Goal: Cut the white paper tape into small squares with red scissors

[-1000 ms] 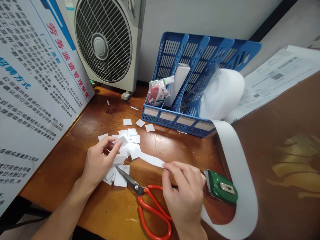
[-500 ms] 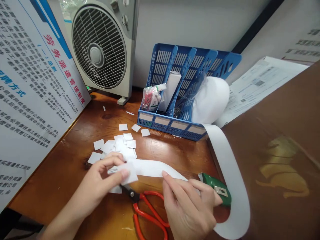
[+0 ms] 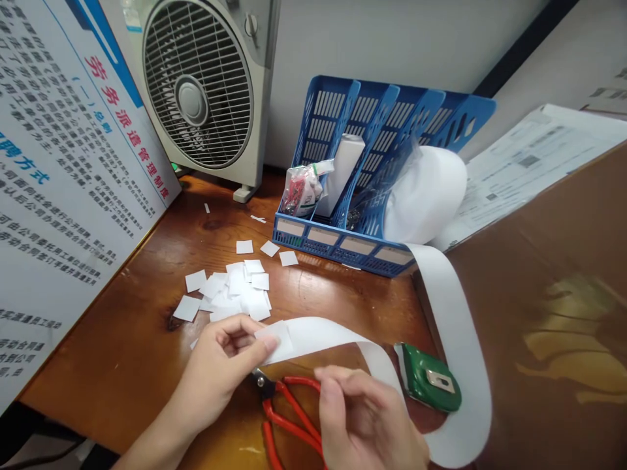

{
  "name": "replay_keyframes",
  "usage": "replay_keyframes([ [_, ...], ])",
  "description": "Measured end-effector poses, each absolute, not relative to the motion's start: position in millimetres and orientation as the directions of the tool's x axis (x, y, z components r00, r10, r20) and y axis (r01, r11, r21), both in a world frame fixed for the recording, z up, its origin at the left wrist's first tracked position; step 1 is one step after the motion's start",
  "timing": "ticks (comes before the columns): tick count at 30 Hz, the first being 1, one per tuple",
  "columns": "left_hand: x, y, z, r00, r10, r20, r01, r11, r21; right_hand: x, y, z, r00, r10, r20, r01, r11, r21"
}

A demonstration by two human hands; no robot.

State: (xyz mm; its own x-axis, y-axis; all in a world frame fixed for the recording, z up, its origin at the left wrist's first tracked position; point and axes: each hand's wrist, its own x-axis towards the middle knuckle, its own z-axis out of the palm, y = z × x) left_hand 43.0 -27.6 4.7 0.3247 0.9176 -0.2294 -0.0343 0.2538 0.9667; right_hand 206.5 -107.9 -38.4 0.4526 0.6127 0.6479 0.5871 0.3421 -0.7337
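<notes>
My left hand (image 3: 223, 365) pinches a small white paper square (image 3: 269, 336) against the end of a long white paper strip (image 3: 321, 331). Its thumb lies on top of the square. My right hand (image 3: 372, 418) is at the lower right, loosely curled, with nothing visible in its fingers. Beneath and between the hands lie scissors with red handles (image 3: 294, 418) and dark blades, partly hidden by both hands. A pile of cut white squares (image 3: 235, 290) is on the wooden table beyond my left hand. The strip curves behind my right hand and up to a white roll (image 3: 426, 196).
A green tape measure (image 3: 431, 378) sits right of my right hand, inside the strip's loop. Behind stands a blue file rack (image 3: 343, 245) with the roll and small bags. A box fan (image 3: 198, 98) is at the back left, a printed board (image 3: 73, 163) left, a brown carton (image 3: 553, 294) right.
My left hand has moved slightly right, bringing the paper square onto the strip's end. My right hand has let go of the strip and drawn down, uncovering more of the tape measure.
</notes>
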Motion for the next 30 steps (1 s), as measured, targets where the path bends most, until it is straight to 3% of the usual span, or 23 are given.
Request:
replay_keyframes([
  [3, 46.3, -32.1, 7.3, 0.389, 0.898, -0.207, -0.051, 0.246, 0.968, 204.0, -107.8, -42.3, 0.331, 0.910, 0.248, 0.239, 0.173, -0.955],
  [7, 50.1, -36.5, 3.8, 0.486, 0.843, -0.231, -0.082, 0.307, 0.948, 204.5, -101.2, -36.5, 0.291, 0.955, -0.052, -0.044, -0.041, -0.998],
  [12, 49.9, -36.3, -9.2, 0.422, 0.861, -0.285, -0.117, 0.363, 0.924, 200.9, -98.8, -32.0, 0.428, 0.899, -0.095, -0.090, -0.062, -0.994],
  [19, 46.4, -30.9, -10.6, 0.441, 0.830, -0.341, -0.100, 0.423, 0.900, 208.0, -100.6, -40.2, 0.333, 0.941, -0.061, -0.052, -0.046, -0.998],
  [26, 44.4, -29.9, 3.5, 0.426, 0.840, -0.337, 0.060, 0.345, 0.937, 195.8, -104.5, -19.9, 0.472, 0.852, -0.228, -0.023, -0.246, -0.969],
  [30, 44.5, -29.5, 10.4, 0.459, 0.822, -0.338, 0.061, 0.350, 0.935, 195.8, -104.1, -12.4, 0.500, 0.833, -0.238, 0.011, -0.281, -0.960],
])
